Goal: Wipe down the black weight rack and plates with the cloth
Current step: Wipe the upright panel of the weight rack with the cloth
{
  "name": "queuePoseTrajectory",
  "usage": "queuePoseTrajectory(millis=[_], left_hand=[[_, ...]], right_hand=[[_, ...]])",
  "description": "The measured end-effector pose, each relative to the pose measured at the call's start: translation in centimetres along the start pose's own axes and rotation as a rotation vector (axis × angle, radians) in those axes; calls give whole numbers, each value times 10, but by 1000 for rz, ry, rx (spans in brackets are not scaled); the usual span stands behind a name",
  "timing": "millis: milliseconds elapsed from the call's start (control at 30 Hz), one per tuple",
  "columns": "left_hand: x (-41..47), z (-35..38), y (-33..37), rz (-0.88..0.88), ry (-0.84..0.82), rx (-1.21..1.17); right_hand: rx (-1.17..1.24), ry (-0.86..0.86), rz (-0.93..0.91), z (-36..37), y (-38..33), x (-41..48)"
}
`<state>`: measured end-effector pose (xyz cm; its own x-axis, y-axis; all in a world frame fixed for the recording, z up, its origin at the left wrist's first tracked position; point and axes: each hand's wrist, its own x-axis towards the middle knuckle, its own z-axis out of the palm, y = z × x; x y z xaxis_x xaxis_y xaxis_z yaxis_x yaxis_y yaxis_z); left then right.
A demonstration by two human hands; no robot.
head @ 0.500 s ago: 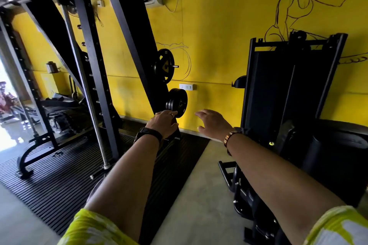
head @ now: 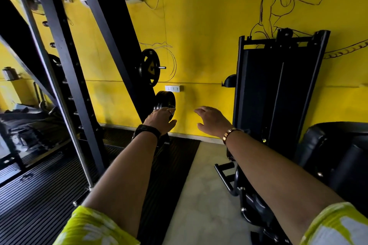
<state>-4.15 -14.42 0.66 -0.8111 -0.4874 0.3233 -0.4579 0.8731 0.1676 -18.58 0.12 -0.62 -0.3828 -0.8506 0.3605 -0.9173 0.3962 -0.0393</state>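
Note:
The black weight rack (head: pixel 111 26) slants up on the left, in front of a yellow wall. An upper weight plate (head: pixel 149 67) hangs on a peg. Below it sits a stack of lower weight plates (head: pixel 165 100). My left hand (head: pixel 161 120), with a black watch on the wrist, reaches to that stack, its fingers curled against the bottom rim. My right hand (head: pixel 214 120) hovers to the right of the plates with relaxed, spread fingers, holding nothing. No cloth shows anywhere.
A tall black machine (head: pixel 278 85) with a padded seat (head: pixel 338 155) stands at the right. A ribbed rubber mat (head: pixel 49 195) lies under the rack, with a strip of concrete floor (head: pixel 199 195) between them. A steel guide rod (head: pixel 59 95) runs down at the left.
My left hand has moved in under the lower plates and now touches their rim. My right hand has risen slightly.

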Motion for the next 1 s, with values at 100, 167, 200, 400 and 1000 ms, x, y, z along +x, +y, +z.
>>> queuePoseTrajectory(millis=[100, 167, 200, 400, 1000], left_hand=[[20, 6, -22, 28, -7, -23], [29, 14, -33, 48, -16, -36], [34, 18, -37, 54, -20, -38], [67, 43, -47, 85, -48, -47], [266, 115, -32, 141, -72, -40]], right_hand=[[-2, 5, 39, 12, -3, 16], [-1, 9, 50, 19, -4, 22], [-1, 9, 55, 23, -4, 25], [14, 9, 86, 39, 8, 46], [-8, -10, 115, 85, 141, 169]])
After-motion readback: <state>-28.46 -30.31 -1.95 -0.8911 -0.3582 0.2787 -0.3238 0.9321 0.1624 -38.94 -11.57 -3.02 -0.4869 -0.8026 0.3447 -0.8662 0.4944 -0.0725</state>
